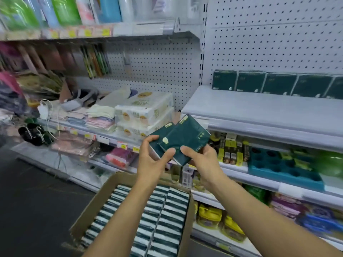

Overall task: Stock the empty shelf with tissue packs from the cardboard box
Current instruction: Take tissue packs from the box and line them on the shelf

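Two dark green tissue packs (182, 139) are held up in front of the shelves, one overlapping the other. My left hand (152, 162) grips the left pack, thumb on its face. My right hand (204, 164) pinches the lower corner of the front pack. Below my forearms stands an open cardboard box (89, 206) filled with several rows of the same packs (165, 219), seen edge-on as green and white stripes. On the white shelf (259, 110) at the right, several green packs (278, 83) stand in a row against the pegboard.
White bundled tissue packs (143, 115) and folded cloths (100, 117) lie on the shelf to the left. Below the white shelf are a teal tray (282, 167), small boxes and yellow bags (209, 216). Dark floor (37, 201) lies left of the box.
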Action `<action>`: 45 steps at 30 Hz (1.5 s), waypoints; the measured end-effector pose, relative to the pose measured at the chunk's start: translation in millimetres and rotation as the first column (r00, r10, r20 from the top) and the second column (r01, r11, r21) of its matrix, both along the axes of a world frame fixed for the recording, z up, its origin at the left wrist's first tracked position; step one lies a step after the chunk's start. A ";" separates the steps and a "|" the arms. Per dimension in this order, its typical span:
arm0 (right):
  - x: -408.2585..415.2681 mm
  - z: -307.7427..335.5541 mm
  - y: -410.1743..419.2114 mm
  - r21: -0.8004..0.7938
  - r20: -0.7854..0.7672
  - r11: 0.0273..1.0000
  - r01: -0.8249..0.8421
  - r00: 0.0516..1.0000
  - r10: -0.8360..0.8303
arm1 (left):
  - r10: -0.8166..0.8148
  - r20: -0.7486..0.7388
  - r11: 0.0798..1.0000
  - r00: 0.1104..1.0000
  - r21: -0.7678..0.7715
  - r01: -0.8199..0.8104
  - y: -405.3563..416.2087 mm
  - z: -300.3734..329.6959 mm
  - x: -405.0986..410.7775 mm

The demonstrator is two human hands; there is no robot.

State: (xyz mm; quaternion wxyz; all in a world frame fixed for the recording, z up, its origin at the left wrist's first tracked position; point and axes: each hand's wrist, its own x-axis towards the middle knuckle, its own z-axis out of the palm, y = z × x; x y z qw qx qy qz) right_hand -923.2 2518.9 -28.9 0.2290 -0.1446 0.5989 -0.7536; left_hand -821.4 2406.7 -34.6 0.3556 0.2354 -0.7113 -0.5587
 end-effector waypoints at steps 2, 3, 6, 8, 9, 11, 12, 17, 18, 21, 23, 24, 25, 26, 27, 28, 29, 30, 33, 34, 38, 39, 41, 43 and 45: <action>-26.0 17.6 9.4 -0.008 -0.076 0.999 0.033 0.997 -0.034 | 0.014 -0.039 1.000 0.999 -0.001 -0.014 -2.5 15.5 -17.1; -39.9 27.2 15.5 0.009 -0.126 0.999 0.036 0.991 -0.034 | 0.016 -0.062 1.000 0.998 -0.010 -0.017 -4.8 23.1 -26.6; -83.5 54.0 30.8 0.115 -0.256 0.993 0.010 0.966 0.019 | 0.005 -0.097 0.997 0.995 -0.071 -0.012 -11.3 43.7 -62.3; -111.7 70.0 36.9 0.206 -0.371 0.978 0.025 0.927 0.054 | 0.004 -0.100 0.992 0.995 -0.125 -0.017 -14.5 53.6 -90.2; -125.1 77.4 39.2 0.238 -0.423 0.970 0.039 0.903 0.067 | 0.011 -0.098 0.990 0.995 -0.138 -0.024 -14.8 58.6 -103.9; -150.9 91.2 44.0 0.267 -0.492 0.962 0.062 0.867 0.081 | 0.023 -0.105 0.986 0.994 -0.161 -0.039 -15.4 66.5 -130.7; -164.2 97.1 47.0 0.270 -0.511 0.960 0.070 0.856 0.082 | 0.030 -0.113 0.984 0.993 -0.172 -0.049 -15.7 69.5 -143.4; -233.5 112.3 68.3 0.332 -0.655 0.923 0.196 0.751 0.076 | 0.085 -0.138 0.982 0.987 -0.157 -0.106 -20.4 79.4 -197.1; -247.9 111.4 72.9 0.357 -0.713 0.898 0.257 0.696 0.084 | 0.094 -0.145 0.985 0.985 -0.134 -0.113 -21.8 80.5 -205.3; -284.1 100.7 81.4 0.443 -0.818 0.809 0.386 0.543 0.189 | 0.104 -0.157 0.991 0.982 -0.067 -0.116 -25.6 81.1 -224.0; -300.6 88.1 77.6 0.500 -0.834 0.755 0.423 0.469 0.290 | 0.109 -0.148 0.992 0.983 -0.042 -0.116 -30.2 79.9 -235.2; -306.7 82.7 73.3 0.516 -0.835 0.741 0.431 0.445 0.323 | 0.111 -0.142 0.993 0.984 -0.033 -0.116 -33.6 79.3 -241.7; -313.4 78.4 67.6 0.518 -0.839 0.739 0.431 0.426 0.340 | 0.112 -0.135 0.993 0.985 -0.026 -0.117 -37.3 79.3 -248.2; -319.7 76.3 61.0 0.509 -0.847 0.742 0.435 0.403 0.345 | 0.112 -0.127 0.993 0.986 -0.022 -0.116 -41.0 79.8 -255.0; -326.0 75.8 53.7 0.495 -0.859 0.744 0.448 0.378 0.344 | 0.111 -0.118 0.993 0.987 -0.020 -0.114 -45.0 80.4 -261.3; -333.6 74.8 46.2 0.481 -0.871 0.741 0.468 0.351 0.344 | 0.104 -0.112 0.994 0.988 -0.019 -0.107 -49.9 80.6 -267.9; -341.4 73.9 38.5 0.467 -0.881 0.736 0.490 0.327 0.342 | 0.094 -0.107 0.995 0.990 -0.021 -0.097 -55.9 80.1 -274.7; -350.4 72.4 30.4 0.458 -0.887 0.730 0.508 0.317 0.336 | 0.083 -0.099 0.996 0.992 -0.023 -0.086 -62.7 79.4 -281.4; -378.7 68.9 5.1 0.442 -0.897 0.700 0.561 0.286 0.337 | 0.061 -0.071 0.997 0.996 -0.035 -0.063 -80.9 80.2 -298.3; -388.1 68.6 -2.9 0.434 -0.901 0.684 0.586 0.261 0.347 | 0.049 -0.074 0.998 0.996 -0.023 -0.051 -86.4 80.6 -303.8; -418.2 66.5 -28.3 0.375 -0.911 0.641 0.669 0.139 0.388 | -0.020 -0.074 0.998 0.997 0.056 0.024 -102.0 80.7 -323.0; -423.6 66.1 -32.7 0.357 -0.916 0.640 0.681 0.121 0.383 | -0.031 -0.059 0.997 0.998 0.067 0.035 -104.8 80.5 -327.0; -433.1 65.4 -39.4 0.332 -0.921 0.626 0.706 0.098 0.378 | -0.037 -0.051 0.997 0.998 0.071 0.041 -111.8 78.3 -334.5; -440.8 65.2 -44.3 0.304 -0.921 0.610 0.732 0.061 0.385 | -0.048 -0.056 0.996 0.997 0.071 0.052 -117.6 77.0 -338.4; -447.5 64.7 -47.7 0.282 -0.917 0.594 0.753 0.030 0.397 | -0.058 -0.047 0.994 0.997 0.090 0.062 -121.1 75.1 -340.9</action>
